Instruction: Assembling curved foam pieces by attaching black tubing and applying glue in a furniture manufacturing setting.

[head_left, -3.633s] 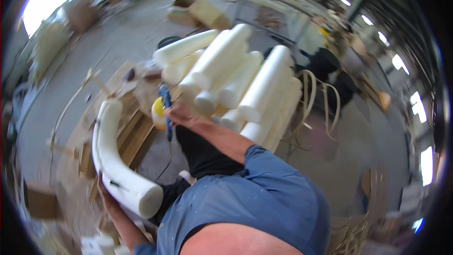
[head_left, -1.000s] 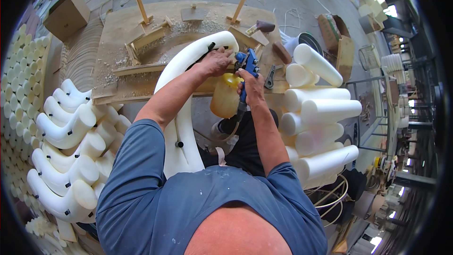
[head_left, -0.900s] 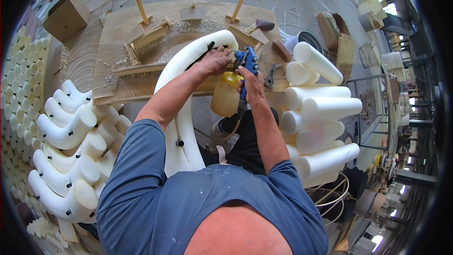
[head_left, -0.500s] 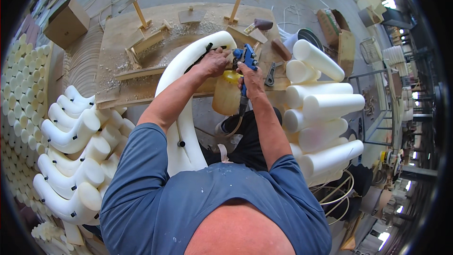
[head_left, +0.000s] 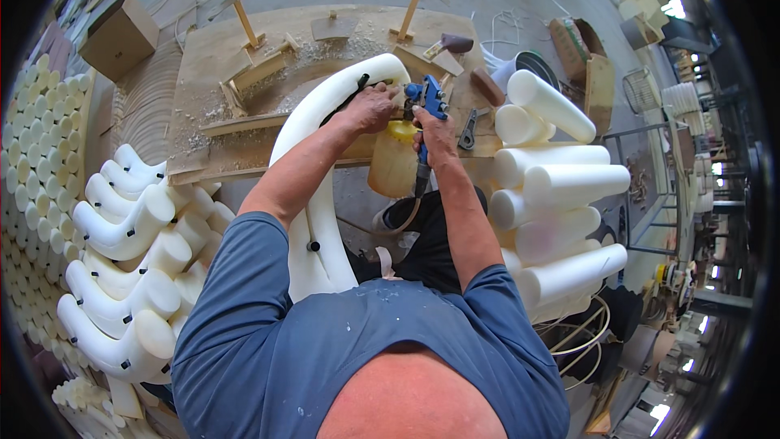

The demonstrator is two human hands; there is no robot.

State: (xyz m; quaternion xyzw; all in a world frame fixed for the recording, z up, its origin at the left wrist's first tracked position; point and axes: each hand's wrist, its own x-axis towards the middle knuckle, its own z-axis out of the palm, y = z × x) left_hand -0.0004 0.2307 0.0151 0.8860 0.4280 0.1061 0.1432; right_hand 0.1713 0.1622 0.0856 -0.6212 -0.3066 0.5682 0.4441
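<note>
My right hand [head_left: 438, 136] is wrapped round a blue spray gun [head_left: 433, 97] with a yellowish cup [head_left: 392, 169] under it and a hose running down from its handle. My left hand [head_left: 373, 107] is at the front of the gun, beside the inner edge of a long curved white foam piece [head_left: 301, 138]. Its fingers are curled together, and whatever they pinch is hidden. Black fittings [head_left: 314, 246] stick out of the foam, which leans from the bench down toward my body.
The wooden bench [head_left: 195, 73] carries wood shavings, wooden blocks and an upright frame. A dark wrench-like tool [head_left: 467, 132] lies right of the gun. White foam cylinders [head_left: 569, 183] are stacked at right, curved foam pieces [head_left: 122, 232] at left. A cardboard box [head_left: 122, 36] stands far left.
</note>
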